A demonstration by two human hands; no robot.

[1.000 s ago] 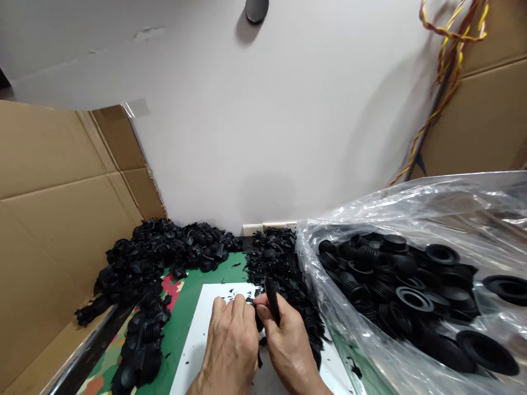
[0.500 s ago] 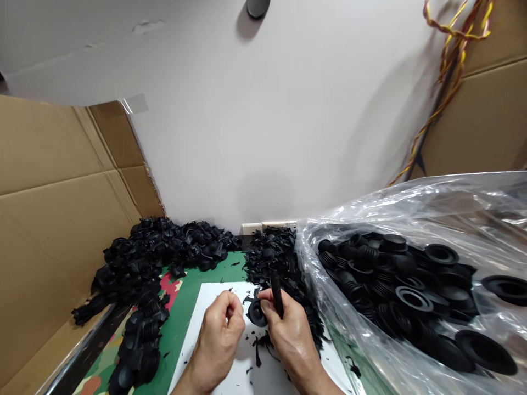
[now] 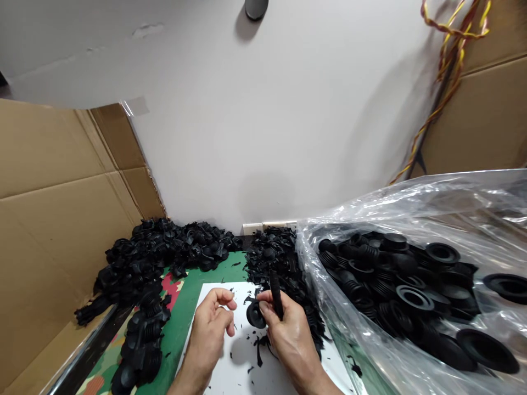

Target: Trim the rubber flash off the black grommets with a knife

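Note:
My right hand point(image 3: 290, 336) is closed over a white sheet point(image 3: 214, 373). It grips a slim black tool point(image 3: 275, 292) that points upward, and its fingertips pinch a small round black rubber part point(image 3: 255, 314). To its left, a short gap away, my left hand point(image 3: 211, 328) hovers over the sheet. Its fingers are loosely curled and apart, with nothing visible in them. Black trimmings point(image 3: 258, 346) lie on the sheet under the hands.
A heap of ribbed black rubber parts point(image 3: 152, 258) runs along the left and back. A scrap pile point(image 3: 280, 258) lies behind the hands. On the right, a clear plastic bag point(image 3: 411, 208) holds more parts. A cardboard wall point(image 3: 53, 208) closes the left side, and a green mat point(image 3: 185, 307) lies under the sheet.
The hands were together on the rubber part. My left hand has let go, drawn away to the left and loosened its fingers. My right hand keeps the part and tool.

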